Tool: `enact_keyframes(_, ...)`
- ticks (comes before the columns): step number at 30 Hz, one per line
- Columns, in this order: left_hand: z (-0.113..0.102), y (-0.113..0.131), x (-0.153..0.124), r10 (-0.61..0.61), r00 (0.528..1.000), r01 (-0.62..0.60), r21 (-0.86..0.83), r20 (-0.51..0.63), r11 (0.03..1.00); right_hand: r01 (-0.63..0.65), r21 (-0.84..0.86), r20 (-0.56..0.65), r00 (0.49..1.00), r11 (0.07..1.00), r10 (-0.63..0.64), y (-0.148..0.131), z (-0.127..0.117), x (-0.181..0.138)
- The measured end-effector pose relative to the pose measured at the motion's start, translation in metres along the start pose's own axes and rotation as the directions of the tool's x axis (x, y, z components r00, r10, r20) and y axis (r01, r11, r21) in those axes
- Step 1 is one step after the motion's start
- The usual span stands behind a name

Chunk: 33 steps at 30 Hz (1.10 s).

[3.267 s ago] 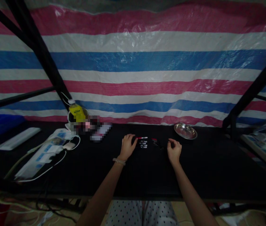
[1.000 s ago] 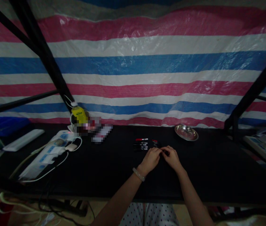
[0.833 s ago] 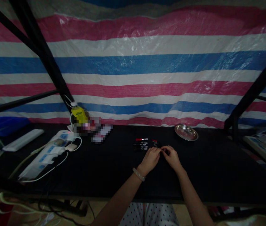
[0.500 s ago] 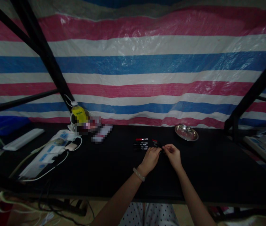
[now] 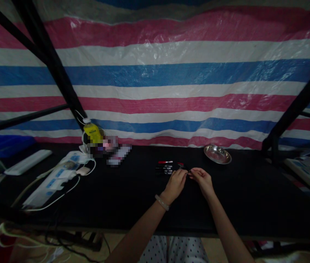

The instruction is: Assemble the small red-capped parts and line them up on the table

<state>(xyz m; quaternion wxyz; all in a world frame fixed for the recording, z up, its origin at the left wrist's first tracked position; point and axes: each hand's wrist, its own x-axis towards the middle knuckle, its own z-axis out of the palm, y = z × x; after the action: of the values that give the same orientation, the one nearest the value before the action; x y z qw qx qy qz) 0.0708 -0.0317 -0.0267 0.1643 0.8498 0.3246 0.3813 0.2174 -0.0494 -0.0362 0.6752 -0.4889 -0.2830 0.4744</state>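
My left hand (image 5: 176, 182) and my right hand (image 5: 202, 179) meet fingertip to fingertip over the black tabletop, both with fingers pinched together. Between them is a small, dark, thin piece, too dim to name. Just left of my left hand lies a row of slim pen-like items: a red one with a silver end (image 5: 165, 162) at the back and several black ones with silver ends (image 5: 167, 168) nearer me. Beyond my fingertips sit small red and dark pieces (image 5: 181, 164), partly hidden by my left hand.
A shiny metal dish (image 5: 217, 154) stands at the back right. Leftward lie a white power strip (image 5: 53, 182) with cables, a yellow bottle (image 5: 92, 132) and a blurred flat item (image 5: 119, 155). Black frame posts (image 5: 61, 76) rise at the sides before a striped sheet (image 5: 171, 73).
Both hands stay close together. My right hand has turned slightly and shifted a little, its fingertips now nearer the left ones. The small pieces behind are more covered by my left fingers.
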Motion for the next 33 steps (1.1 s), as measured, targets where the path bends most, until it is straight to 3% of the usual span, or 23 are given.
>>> enact_keyframes(7, -0.0012, 0.0014, 0.0010, 0.017, 0.999, -0.017, -0.005, 0.029, 1.000, -0.042, 0.021, 0.003, 0.999, 0.999, 0.042, -0.0021, 0.0028, -0.0008)
enact_keyframes(12, -0.0004, 0.0003, 0.0006, 0.008, 1.000, -0.008, -0.020, -0.012, 1.000, 0.006, 0.042, -0.038, 0.999, 0.999, -0.004, -0.0023, 0.0005, 0.0004)
enact_keyframes(19, 0.0029, -0.0033, -0.0009, 0.000, 1.000, 0.000, -0.011, 0.000, 1.000, -0.038, -0.040, 0.079, 0.996, 0.998, 0.041, 0.0021, 0.0035, -0.0007)
enact_keyframes(33, -0.0026, -0.0036, -0.0008, 0.004, 1.000, -0.002, -0.131, 0.020, 0.991, -0.046, -0.100, 0.183, 0.981, 0.994, 0.064, -0.0007, 0.0062, -0.0053)
